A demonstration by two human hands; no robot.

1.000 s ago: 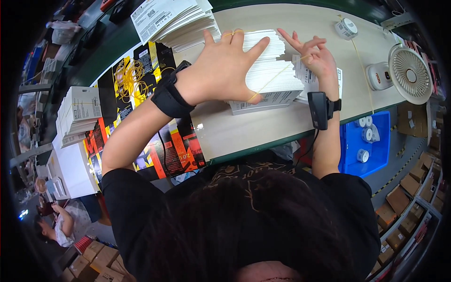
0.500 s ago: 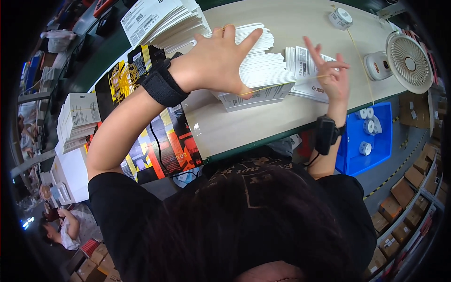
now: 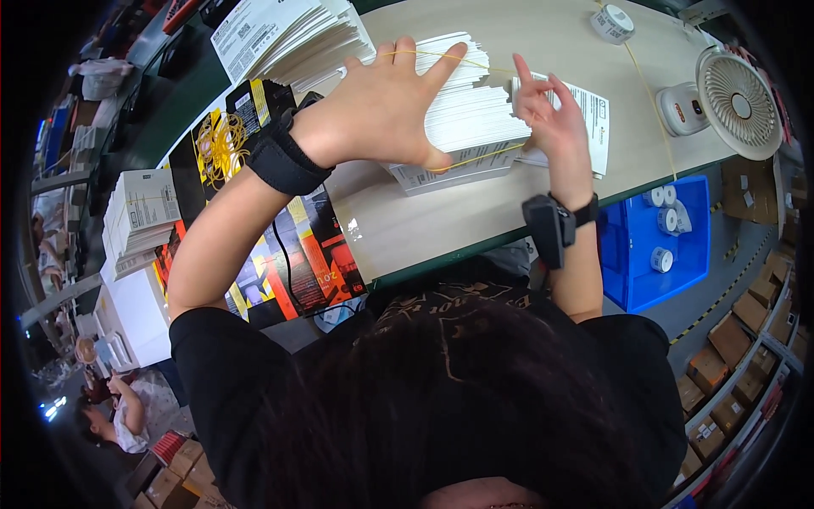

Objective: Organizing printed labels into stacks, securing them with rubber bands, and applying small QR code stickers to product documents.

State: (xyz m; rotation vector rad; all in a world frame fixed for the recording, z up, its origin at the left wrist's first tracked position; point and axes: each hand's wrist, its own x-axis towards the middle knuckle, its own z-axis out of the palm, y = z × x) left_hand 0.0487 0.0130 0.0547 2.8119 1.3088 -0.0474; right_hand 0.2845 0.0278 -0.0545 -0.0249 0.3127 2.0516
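A thick stack of white printed leaflets stands on edge on the table in front of me. My left hand spans its left end, fingers spread toward the far side and thumb on the near side. A thin yellow rubber band runs stretched along both sides of the stack, passing the left thumb and fingers. At the stack's right end my right hand has the band stretched on its partly bent fingers. Just beyond that hand lie more white leaflets, partly covered by it.
Another leaflet stack stands at the far left, a banded bundle nearer. Loose rubber bands lie on a printed box. At right are a white fan, a label roll and a blue bin holding rolls.
My right hand has moved left to the stack's right end, bringing the stretched rubber band in close to it. My left hand stays nearly in place.
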